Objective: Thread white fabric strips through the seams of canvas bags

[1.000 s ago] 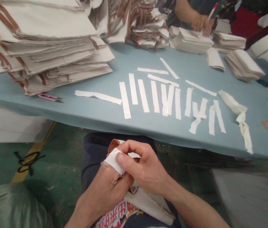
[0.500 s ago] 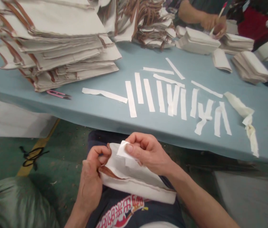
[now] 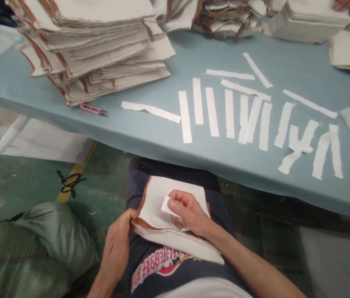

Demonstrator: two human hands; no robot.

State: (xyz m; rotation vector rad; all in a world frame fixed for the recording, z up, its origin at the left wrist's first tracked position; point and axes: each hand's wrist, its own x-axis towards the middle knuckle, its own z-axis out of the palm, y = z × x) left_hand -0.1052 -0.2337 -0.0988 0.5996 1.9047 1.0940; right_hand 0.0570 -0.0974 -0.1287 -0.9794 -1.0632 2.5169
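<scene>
A white cloth piece with brown edging (image 3: 175, 186) lies across my lap, its near side folded back. My left hand (image 3: 118, 240) is closed on the cloth's left corner at the brown edge. Over the middle of the cloth, my right hand (image 3: 190, 211) pinches a small white piece (image 3: 166, 205) between thumb and fingers. The other fingers of that hand curl beneath and are partly hidden. On the blue table, several white strips (image 3: 185, 118) lie spread out, some of them crossing.
A tall stack of brown-edged cloths (image 3: 100, 54) stands at the table's left, with pink snips (image 3: 92, 109) before it. More folded cloths (image 3: 311, 20) are at the back. Green sacks (image 3: 57, 240) lie on the floor at left.
The view has shifted. The cloth now lies flatter on my lap, its far part spread out. My left hand has moved down to its corner; my right hand still pinches the white piece.
</scene>
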